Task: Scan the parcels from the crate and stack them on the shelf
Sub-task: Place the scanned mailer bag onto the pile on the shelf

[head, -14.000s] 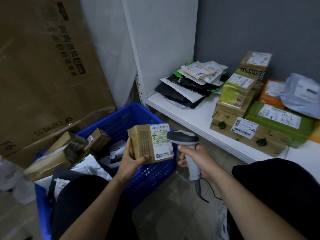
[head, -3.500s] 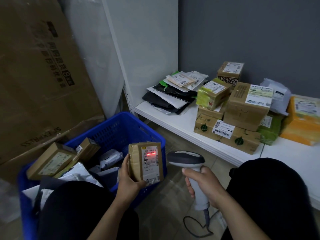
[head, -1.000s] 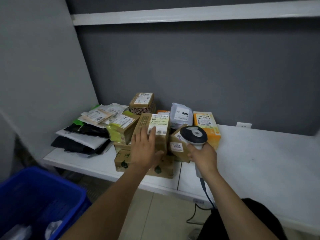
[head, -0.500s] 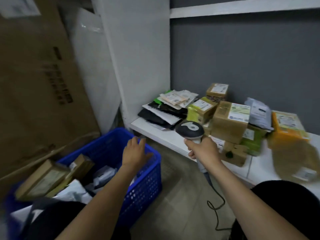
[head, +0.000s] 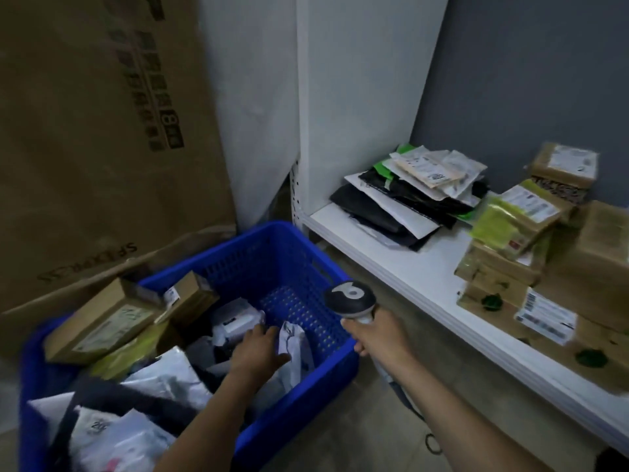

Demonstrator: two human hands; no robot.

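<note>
Left hand (head: 258,352): down in the crate (head: 342,352), on the white mailer (head: 295,342); grip closed or not, I cannot tell.
Right hand (head: 377,335): grip clenched round the scanner (head: 350,299).
White mailer: soft; likely best pinched by an edge, label turned towards the scanner.
Shelf (head: 391,264): stacked parcels (head: 500,264) beyond.

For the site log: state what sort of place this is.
Likely a parcel sorting or pickup room: a blue crate of labelled boxes and mailer bags, more labelled parcels stacked on a white shelf, and the right hand gripping a barcode scanner.
</note>
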